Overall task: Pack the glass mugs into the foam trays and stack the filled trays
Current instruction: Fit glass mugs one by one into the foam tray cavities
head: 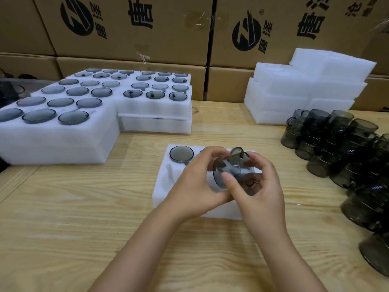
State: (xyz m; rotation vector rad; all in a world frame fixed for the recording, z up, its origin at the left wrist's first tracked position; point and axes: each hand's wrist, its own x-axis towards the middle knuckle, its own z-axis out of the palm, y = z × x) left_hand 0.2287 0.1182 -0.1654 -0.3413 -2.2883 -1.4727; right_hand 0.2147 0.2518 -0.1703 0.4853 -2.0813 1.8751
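Both hands hold one smoky grey glass mug (pixel 230 167), tilted on its side, just above a white foam tray (pixel 166 186) in the middle of the table. My left hand (pixel 195 182) grips the mug from the left. My right hand (pixel 259 186) grips it from the right, thumb across the glass. One mug (pixel 181 153) sits upright in the tray's far left pocket. The tray's other pockets are mostly hidden behind my hands.
Filled foam trays (pixel 117 106) stand stacked at the left and back left. Empty foam trays (pixel 294 87) are piled at the back right. Several loose grey mugs (pixel 341 148) crowd the right edge of the wooden table (pixel 84 207). Cardboard boxes (pixel 147 28) wall the back.
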